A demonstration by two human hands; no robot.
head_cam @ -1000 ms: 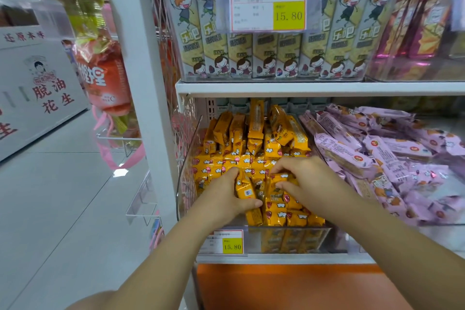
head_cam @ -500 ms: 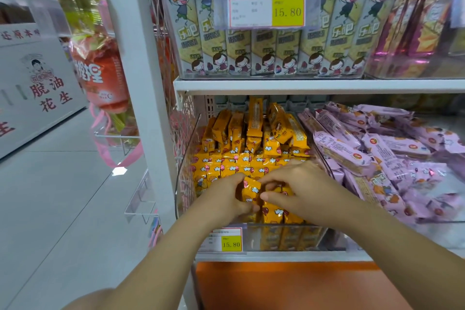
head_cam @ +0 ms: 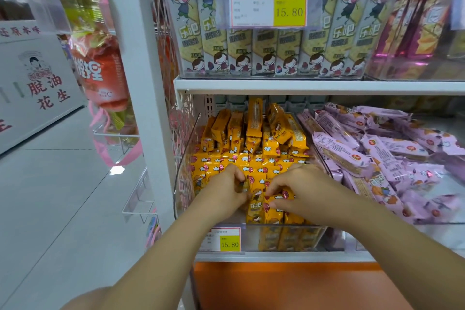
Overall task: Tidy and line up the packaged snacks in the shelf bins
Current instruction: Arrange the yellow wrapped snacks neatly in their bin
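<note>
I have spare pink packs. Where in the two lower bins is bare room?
Bare floor shows at the right of the pink bin, beyond the pink packs. The yellow packs crowd their whole bin, with the left hand and right hand gripping front ones; only the gap beneath the upper shelf passes a hand.

Hands: 2, left hand [head_cam: 227,190] and right hand [head_cam: 299,191].
Shelf boards: 2, upper board [head_cam: 302,85] and lower board [head_cam: 276,257].
Clear bins: 4, namely yellow-pack bin [head_cam: 182,184], purple-pack bin [head_cam: 440,234], grey-pack bin [head_cam: 251,75] and red-pack bin [head_cam: 415,68].
Price tags: 2 in full, upper tag [head_cam: 268,5] and lower tag [head_cam: 224,239]; 1 more, cut-off tag [head_cam: 459,5], at the right edge.
Grey packs [head_cam: 212,40]: about 8 in the front row.
Yellow packs [head_cam: 254,118]: about 6 upright at the back; remainder too dense to count.
Purple packs [head_cam: 339,151]: loose heap, exact count not obtainable.
</note>
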